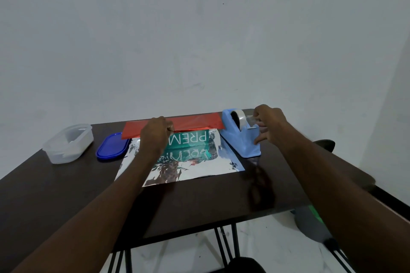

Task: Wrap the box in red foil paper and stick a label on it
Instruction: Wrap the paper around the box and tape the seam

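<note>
Fingers (257, 120) of our right hand (269, 124) pinch tape (250, 119) at the dispenser (240, 137); our left hand (155, 133) grips the paper (195, 122) folded over the box (189, 139), so tape can fix it.

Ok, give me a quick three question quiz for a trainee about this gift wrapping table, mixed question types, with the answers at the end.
1. True or false: the left hand holds the red foil flap folded over the teal box.
2. The right hand is pinching tape at the: A) clear tub B) blue tape dispenser C) blue lid
3. Fill in: the foil's side facing up on the table in front of the box is ____.

Key: 1 true; 2 B; 3 silver
</note>
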`<state>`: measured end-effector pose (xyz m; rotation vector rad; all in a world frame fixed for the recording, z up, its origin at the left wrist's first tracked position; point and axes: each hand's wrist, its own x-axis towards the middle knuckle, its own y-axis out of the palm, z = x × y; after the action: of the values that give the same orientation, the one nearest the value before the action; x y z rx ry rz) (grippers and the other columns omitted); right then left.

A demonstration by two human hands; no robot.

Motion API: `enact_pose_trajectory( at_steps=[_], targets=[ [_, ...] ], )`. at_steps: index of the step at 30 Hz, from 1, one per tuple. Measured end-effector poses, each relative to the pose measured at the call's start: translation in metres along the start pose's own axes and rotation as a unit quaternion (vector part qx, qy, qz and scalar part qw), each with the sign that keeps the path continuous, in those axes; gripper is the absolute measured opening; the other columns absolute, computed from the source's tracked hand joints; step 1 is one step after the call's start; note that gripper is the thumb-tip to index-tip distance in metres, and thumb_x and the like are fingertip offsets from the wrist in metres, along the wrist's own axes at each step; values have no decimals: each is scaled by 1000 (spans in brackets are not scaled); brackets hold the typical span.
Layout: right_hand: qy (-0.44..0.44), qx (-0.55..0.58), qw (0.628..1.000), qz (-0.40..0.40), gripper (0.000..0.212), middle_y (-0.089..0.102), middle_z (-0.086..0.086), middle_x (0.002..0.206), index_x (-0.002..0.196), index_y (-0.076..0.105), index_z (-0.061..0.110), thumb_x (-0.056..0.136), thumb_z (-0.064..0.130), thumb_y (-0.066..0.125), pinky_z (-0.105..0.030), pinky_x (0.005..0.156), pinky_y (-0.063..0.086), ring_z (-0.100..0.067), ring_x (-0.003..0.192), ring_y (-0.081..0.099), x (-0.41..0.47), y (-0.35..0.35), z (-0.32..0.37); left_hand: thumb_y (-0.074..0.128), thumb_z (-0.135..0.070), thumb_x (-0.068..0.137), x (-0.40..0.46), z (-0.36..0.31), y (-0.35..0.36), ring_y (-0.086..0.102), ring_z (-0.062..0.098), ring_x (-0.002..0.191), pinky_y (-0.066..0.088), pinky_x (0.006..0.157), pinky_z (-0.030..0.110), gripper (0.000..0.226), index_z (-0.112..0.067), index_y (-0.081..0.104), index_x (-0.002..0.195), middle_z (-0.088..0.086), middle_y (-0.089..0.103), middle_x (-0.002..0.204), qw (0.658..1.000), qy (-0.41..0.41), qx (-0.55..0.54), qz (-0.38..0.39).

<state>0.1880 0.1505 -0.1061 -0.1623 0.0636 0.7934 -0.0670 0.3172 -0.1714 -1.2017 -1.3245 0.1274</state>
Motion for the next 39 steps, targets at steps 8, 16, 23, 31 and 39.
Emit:
enact_pose_trajectory(
  at_steps=[8,16,23,31,39],
  targets=[
    [-24,64,997,-24,5,52,-9,78,94,62,4,93,6,58,-40,65,60,-20,62,55,3,-6,-32,74,-12,84,-2,1,-1,52,11,68,36,61,23,4,-14,77,86,2,72,87,1000,14,-4,0],
    [-64,69,990,-104,25,68,-13,72,65,64,5,88,7,72,-44,82,60,-29,76,71,3,-4,-71,74,-13,85,-3,1,-1,55,12,72,36,62,25,3,-14,76,85,2,72,89,1000,16,-7,0],
    [-136,-20,975,-174,24,72,-9,72,68,70,9,89,20,70,-32,66,57,-24,71,71,-6,8,-84,74,-12,84,-3,3,1,53,13,70,36,61,24,4,-15,77,83,1,71,86,1000,19,-12,-5],
    [-100,-3,975,-200,23,70,-7,75,66,66,13,88,14,71,-33,67,56,-21,68,66,-18,18,-91,75,-14,84,-2,4,0,54,11,71,36,62,24,1,-15,76,83,0,71,88,1000,16,-11,-3],
    [-179,152,971,-52,9,66,-8,70,87,66,1,92,8,68,-33,64,62,-15,62,66,-59,35,-65,75,-14,83,0,7,4,54,13,72,36,64,24,1,-15,76,84,0,70,86,1000,18,-20,-5]
  ],
)
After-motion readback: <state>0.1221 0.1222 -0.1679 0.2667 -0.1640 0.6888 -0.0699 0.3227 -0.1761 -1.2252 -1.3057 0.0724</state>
